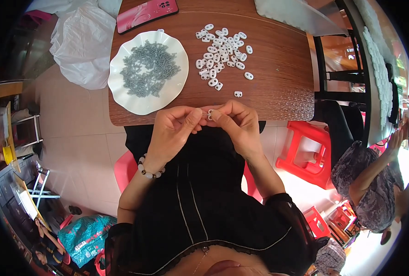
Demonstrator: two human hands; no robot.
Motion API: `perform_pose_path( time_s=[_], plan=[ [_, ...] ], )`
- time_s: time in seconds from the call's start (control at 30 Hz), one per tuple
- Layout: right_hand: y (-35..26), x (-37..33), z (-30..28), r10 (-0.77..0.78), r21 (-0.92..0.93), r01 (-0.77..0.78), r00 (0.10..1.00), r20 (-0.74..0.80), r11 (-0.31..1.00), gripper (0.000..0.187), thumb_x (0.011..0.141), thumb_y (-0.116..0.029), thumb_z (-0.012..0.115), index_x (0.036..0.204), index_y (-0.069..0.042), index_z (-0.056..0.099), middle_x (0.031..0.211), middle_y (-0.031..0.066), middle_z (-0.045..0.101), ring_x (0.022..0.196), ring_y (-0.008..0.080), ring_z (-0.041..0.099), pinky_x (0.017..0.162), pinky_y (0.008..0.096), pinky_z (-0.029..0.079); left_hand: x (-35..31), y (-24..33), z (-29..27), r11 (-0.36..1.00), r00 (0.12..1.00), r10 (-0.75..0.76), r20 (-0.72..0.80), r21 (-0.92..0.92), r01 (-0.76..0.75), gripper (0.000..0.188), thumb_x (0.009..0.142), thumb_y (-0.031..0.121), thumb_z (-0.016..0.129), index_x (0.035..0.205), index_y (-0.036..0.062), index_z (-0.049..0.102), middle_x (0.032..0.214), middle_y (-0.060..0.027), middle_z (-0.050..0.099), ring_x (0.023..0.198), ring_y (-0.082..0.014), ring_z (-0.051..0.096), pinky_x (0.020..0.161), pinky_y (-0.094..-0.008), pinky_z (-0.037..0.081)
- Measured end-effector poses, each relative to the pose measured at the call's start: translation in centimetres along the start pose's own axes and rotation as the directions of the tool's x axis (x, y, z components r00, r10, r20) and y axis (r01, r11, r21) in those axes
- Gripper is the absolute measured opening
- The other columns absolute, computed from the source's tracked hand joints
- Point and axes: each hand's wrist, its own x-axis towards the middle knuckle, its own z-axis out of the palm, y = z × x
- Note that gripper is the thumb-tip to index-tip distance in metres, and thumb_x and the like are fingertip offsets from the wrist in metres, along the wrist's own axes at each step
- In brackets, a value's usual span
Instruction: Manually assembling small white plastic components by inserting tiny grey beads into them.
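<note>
In front of me, at the table's near edge, my two hands meet fingertip to fingertip. My right hand (241, 129) pinches a small white two-hole plastic piece (210, 114) between thumb and forefinger. Closed in a pinch, my left hand (174, 133) has its thumb and forefinger right beside that piece. A thin, light sliver shows between the left fingertips and the piece, too small to name. Beyond my left hand, a white wavy-rimmed plate (177, 92) holds a heap of small grey spring-like pieces (161, 69). Many matching white two-hole pieces (207, 55) lie loose on the brown table (278, 78).
A pink phone (144, 14) lies at the table's far left, near a white plastic bag (82, 46). Red plastic stools (305, 156) stand on the right, where another person (370, 184) sits. A teal bag (87, 234) rests on the floor at lower left.
</note>
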Motion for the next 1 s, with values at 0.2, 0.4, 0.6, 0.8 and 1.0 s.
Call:
perform_pose_path(
  time_s=[0.2,0.4,0.6,0.8,1.0],
  plan=[
    [0.0,-0.1,-0.1,-0.004,-0.029,0.004,1.0,-0.011,1.0,0.011,0.093,-0.004,0.058,0.087,0.004,0.061,0.103,0.0209,0.067,0.088,0.0196,0.067,0.083,0.0318,0.056,0.0,-0.6,-0.2,0.995,0.999,-0.025,-0.02,-0.094,0.023,0.024,0.093,0.021,0.063,0.096,-0.003,0.069,0.083,-0.0093,0.069,0.07,-0.0098,0.06,0.065,-0.023,0.048],
    [-0.1,-0.3,0.3,-0.021,-0.026,0.021,1.0,-0.002,0.999,0.011,0.093,-0.005,0.058,0.087,0.004,0.061,0.103,0.0209,0.067,0.087,0.0187,0.067,0.083,0.0316,0.056,0.0,-0.8,-0.2,0.995,1.0,-0.016,-0.026,-0.094,0.013,0.02,0.09,0.017,0.067,0.095,-0.0029,0.07,0.08,-0.0061,0.069,0.069,-0.0074,0.06,0.062,-0.0202,0.048],
    [-0.1,-0.4,0.6,-0.049,0.014,0.048,0.998,0.04,0.999,0.011,0.094,-0.002,0.056,0.087,0.006,0.059,0.102,0.0192,0.067,0.086,0.0169,0.066,0.082,0.0323,0.055,0.0,-0.7,-0.1,0.993,0.998,-0.049,-0.045,-0.111,0.044,0.017,0.09,0.012,0.066,0.095,-0.0045,0.069,0.08,-0.0094,0.069,0.068,-0.0098,0.06,0.063,-0.0223,0.048],
    [0.4,-0.6,1.0,-0.069,0.009,0.069,0.997,-0.029,0.998,0.01,0.093,0.0,0.056,0.088,0.007,0.06,0.101,0.0192,0.067,0.085,0.0176,0.066,0.082,0.0326,0.056,-0.2,-1.3,0.1,0.985,0.997,-0.038,-0.067,-0.172,0.026,0.017,0.09,0.011,0.066,0.095,-0.0048,0.069,0.08,-0.0096,0.069,0.066,-0.0099,0.059,0.062,-0.0224,0.048],
    [0.6,-0.8,0.9,-0.092,-0.004,0.092,0.995,-0.045,0.996,0.009,0.092,-0.002,0.059,0.089,0.006,0.061,0.103,0.0204,0.067,0.089,0.0189,0.067,0.083,0.0322,0.056,-0.4,-1.3,0.4,0.987,0.997,-0.011,-0.075,-0.16,-0.001,0.017,0.09,0.012,0.066,0.096,-0.0036,0.07,0.08,-0.0084,0.07,0.068,-0.0078,0.061,0.063,-0.0208,0.05]
  ],
)
